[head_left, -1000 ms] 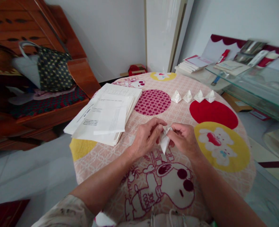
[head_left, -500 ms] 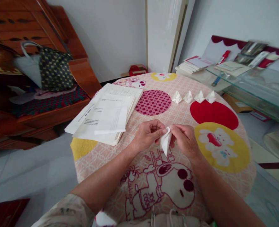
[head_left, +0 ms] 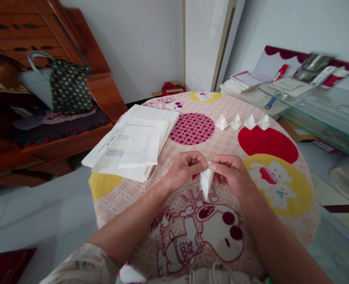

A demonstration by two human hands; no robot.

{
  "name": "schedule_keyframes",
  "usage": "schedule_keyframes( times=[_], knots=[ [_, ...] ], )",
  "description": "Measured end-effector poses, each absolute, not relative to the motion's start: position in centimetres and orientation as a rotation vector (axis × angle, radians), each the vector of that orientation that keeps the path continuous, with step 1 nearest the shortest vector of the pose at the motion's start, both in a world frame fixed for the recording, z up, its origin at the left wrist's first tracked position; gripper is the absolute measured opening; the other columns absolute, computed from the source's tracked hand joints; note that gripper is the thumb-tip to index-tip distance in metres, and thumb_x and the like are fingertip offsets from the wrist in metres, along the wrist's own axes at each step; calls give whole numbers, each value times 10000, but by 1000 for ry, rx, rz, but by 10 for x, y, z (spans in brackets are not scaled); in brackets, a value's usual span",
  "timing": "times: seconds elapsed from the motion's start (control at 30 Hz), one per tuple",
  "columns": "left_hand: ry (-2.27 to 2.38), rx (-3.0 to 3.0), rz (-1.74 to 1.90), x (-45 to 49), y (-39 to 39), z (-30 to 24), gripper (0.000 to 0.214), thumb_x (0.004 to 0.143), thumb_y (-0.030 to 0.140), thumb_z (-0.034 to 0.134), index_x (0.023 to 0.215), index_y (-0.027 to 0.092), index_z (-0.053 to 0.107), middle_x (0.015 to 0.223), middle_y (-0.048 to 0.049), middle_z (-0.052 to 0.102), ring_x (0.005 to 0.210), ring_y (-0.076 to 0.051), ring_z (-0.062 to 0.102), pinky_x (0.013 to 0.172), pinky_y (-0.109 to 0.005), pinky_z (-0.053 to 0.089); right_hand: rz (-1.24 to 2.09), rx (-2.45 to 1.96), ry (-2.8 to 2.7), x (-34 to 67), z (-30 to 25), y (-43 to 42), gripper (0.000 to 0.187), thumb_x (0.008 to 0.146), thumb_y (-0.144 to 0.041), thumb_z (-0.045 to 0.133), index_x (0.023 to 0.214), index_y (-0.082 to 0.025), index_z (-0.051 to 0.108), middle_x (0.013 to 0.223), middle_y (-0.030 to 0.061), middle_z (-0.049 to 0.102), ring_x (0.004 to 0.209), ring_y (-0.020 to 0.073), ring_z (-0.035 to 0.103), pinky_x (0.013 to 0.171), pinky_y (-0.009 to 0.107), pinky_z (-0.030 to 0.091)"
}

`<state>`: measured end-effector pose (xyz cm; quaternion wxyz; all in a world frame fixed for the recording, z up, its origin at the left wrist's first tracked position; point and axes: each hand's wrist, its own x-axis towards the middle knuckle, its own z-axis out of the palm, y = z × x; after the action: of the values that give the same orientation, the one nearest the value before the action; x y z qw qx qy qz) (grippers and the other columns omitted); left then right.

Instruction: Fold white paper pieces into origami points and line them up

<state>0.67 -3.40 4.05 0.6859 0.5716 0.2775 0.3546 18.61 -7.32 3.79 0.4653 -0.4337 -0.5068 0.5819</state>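
A small folded white paper [head_left: 206, 184] hangs point-down between my hands, above the cloth-covered round table [head_left: 221, 152]. My left hand [head_left: 187, 169] is closed, pinching its upper left edge between thumb and fingers. On the other side, my right hand [head_left: 230, 172] pinches the top right edge, thumb in front. The fingers behind the paper are partly hidden. Beyond my hands, several folded paper pieces [head_left: 236, 122] with pointed tops stand in a row. To the left lies a stack of printed sheets [head_left: 133, 144], with loose ones on top.
Close by on the right is a glass shelf [head_left: 319, 106] with metal bowls [head_left: 313, 67] and papers. A booklet pile [head_left: 242, 82] sits behind the table. At left, a wooden bench [head_left: 103, 94] carries a patterned bag [head_left: 70, 86].
The folded paper has turned slightly and its tip sits a little lower. My right thumb has shifted onto its front near the top. Both hands keep their pinch.
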Motion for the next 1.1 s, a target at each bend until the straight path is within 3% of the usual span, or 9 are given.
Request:
schedule_keyframes(
  times=[0.23,0.4,0.57,0.63,0.77,0.83,0.97,1.1],
  knots=[
    [575,1307,667,-1,-27,38,323,825,420,753,748,133,626,567,56,499,470,-36,382,456,-187,261,1424,-966,-945,188,39,-70,230,781,-356,737,659,-193,629,469,-35,586,355,82,469,347,187,310],
    [594,1270,704,-5,-21,34,325,805,431,758,739,138,635,635,21,564,565,-71,456,544,-208,344,1388,-978,-891,194,38,-66,233,760,-356,710,627,-202,597,450,-38,579,331,78,441,335,191,308],
    [655,1203,815,-9,-18,34,363,782,471,760,706,156,595,634,23,569,559,-76,460,547,-211,359,1501,-1021,-1018,203,32,-63,150,711,-296,668,628,-177,633,455,14,625,348,104,488,349,208,329],
    [672,1215,805,-11,-16,34,369,786,468,757,689,160,579,603,35,545,529,-66,429,523,-206,332,1384,-1096,-1066,207,31,-61,95,702,-246,660,704,-157,693,491,22,651,375,110,520,363,207,337],
    [695,1308,739,-12,-13,32,358,789,455,758,693,156,588,583,40,532,510,-58,409,489,-205,279,921,-1225,-1138,206,34,-63,179,740,-172,633,858,-161,768,589,9,692,405,86,510,374,203,336],
    [707,1383,723,-10,-14,32,352,794,443,759,690,150,593,569,48,502,504,-52,382,479,-204,251,864,-1216,-1229,201,37,-66,211,767,-162,619,906,-167,778,617,6,700,424,83,520,390,205,363],
    [726,1486,712,-7,-18,34,378,807,461,755,688,138,600,559,55,465,509,-49,357,479,-200,236,1136,-1162,-1361,187,38,-71,280,734,-154,680,1003,-164,757,789,33,758,480,95,608,396,196,407],
    [656,1387,779,-8,-18,34,515,865,638,626,801,129,665,682,-17,603,598,-90,504,547,-211,386,1358,-1112,-1248,189,34,-68,188,723,-187,726,906,-154,750,653,12,717,476,118,617,378,194,425]
  ],
)
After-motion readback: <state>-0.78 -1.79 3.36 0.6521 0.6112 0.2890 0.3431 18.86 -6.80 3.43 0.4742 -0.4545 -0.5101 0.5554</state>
